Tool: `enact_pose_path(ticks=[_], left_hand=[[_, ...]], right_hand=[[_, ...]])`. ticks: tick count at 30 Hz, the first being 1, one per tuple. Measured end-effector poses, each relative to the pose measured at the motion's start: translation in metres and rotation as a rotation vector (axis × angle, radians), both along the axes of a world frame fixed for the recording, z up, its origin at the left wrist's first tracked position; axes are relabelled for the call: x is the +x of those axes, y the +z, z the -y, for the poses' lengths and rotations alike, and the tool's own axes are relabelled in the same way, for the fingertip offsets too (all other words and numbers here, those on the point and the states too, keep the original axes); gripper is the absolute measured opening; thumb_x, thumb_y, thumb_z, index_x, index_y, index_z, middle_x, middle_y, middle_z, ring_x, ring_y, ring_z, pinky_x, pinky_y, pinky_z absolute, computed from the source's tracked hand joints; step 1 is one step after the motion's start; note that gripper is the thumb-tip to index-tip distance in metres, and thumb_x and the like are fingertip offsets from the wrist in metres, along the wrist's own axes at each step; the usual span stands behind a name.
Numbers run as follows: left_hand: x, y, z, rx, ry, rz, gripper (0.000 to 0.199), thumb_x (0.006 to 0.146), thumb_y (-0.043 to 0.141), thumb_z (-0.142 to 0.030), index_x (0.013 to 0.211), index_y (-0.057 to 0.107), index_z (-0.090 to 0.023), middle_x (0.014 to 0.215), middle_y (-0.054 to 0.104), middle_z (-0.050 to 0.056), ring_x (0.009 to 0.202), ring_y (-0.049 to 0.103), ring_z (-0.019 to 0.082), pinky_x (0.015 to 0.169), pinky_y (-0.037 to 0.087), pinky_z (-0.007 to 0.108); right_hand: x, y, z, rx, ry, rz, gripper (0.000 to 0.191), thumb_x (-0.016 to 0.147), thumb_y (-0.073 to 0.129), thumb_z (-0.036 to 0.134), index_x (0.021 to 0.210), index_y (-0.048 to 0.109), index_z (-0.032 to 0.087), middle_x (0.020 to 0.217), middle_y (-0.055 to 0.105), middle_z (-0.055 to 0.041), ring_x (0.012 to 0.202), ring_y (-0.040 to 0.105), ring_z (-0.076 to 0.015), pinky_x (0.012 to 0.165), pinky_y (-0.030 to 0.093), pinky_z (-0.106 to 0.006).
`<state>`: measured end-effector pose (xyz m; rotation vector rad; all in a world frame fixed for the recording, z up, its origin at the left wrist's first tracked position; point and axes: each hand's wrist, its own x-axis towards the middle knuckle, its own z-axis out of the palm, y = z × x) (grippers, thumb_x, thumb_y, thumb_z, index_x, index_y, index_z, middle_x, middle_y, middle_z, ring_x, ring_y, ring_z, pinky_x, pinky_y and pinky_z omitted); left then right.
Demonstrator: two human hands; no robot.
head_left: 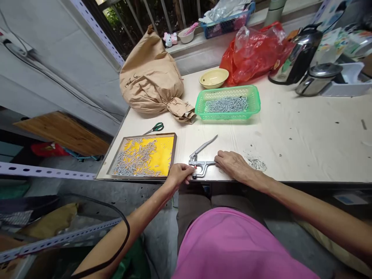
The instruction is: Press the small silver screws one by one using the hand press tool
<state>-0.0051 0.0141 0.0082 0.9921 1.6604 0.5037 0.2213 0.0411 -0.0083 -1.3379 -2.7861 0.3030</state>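
Note:
A pair of metal hand pliers (203, 164) lies at the table's front edge, its upper handle raised and slanting to the upper right. My right hand (231, 164) has its fingers closed on the end of the lower handle. At the pliers' jaw end, my left hand (180, 173) is pinched beside a small red spot; whatever its fingertips hold is too small to name. Left of that hand, a shallow tray (174, 149) with a yellow bottom carries many small metal pins (136, 157). Farther back, a green basket (254, 104) contains more small metal pieces (226, 104).
Behind the tray lie green-handled scissors (157, 127) and a large brown paper bag (151, 77). A yellow bowl (214, 78), a red plastic bag (255, 52), a kettle (300, 54) and a metal pot (316, 79) stand along the back. A black cable (128, 228) crosses my left arm.

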Motion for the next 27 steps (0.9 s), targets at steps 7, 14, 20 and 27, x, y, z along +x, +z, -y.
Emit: enact_pose_path(ticks=[7, 14, 20, 27], left_hand=[[0.006, 0.001, -0.002, -0.069, -0.018, -0.075, 0.021, 0.072, 0.071, -0.029, 0.066, 0.064, -0.01, 0.04, 0.052, -0.004, 0.03, 0.044, 0.005, 0.033, 0.035, 0.016], [0.008, 0.006, -0.001, -0.149, -0.064, -0.083, 0.019, 0.071, 0.071, -0.028, 0.067, 0.064, -0.01, 0.038, 0.049, -0.005, 0.03, 0.042, 0.005, 0.033, 0.035, 0.015], [0.007, 0.003, 0.0, -0.134, -0.043, -0.065, 0.024, 0.069, 0.073, -0.031, 0.063, 0.062, -0.011, 0.038, 0.048, -0.005, 0.03, 0.042, 0.005, 0.033, 0.036, 0.014], [0.008, 0.003, 0.0, -0.129, -0.029, -0.047, 0.026, 0.066, 0.075, -0.034, 0.064, 0.063, -0.011, 0.037, 0.047, -0.006, 0.03, 0.041, 0.004, 0.033, 0.035, 0.015]], right_hand=[[0.005, -0.007, -0.003, 0.029, 0.013, -0.028, 0.021, 0.096, 0.04, 0.023, 0.09, 0.059, 0.017, 0.089, 0.057, -0.0059, 0.071, 0.049, -0.0151, 0.061, 0.026, -0.03], [0.01, 0.006, -0.008, -0.031, 0.038, -0.076, 0.02, 0.091, 0.051, 0.034, 0.099, 0.06, 0.018, 0.107, 0.057, -0.0105, 0.093, 0.051, -0.0215, 0.075, 0.036, -0.032], [0.006, -0.003, -0.051, -0.02, 0.147, -0.094, 0.095, 0.059, 0.075, 0.061, 0.135, 0.041, 0.016, 0.144, 0.032, -0.0189, 0.132, 0.023, -0.0385, 0.1, 0.026, -0.051], [-0.009, 0.006, -0.067, -0.027, 0.167, 0.013, 0.08, 0.057, 0.076, 0.057, 0.12, 0.053, 0.014, 0.115, 0.055, -0.0152, 0.105, 0.045, -0.0317, 0.088, 0.036, -0.043]])
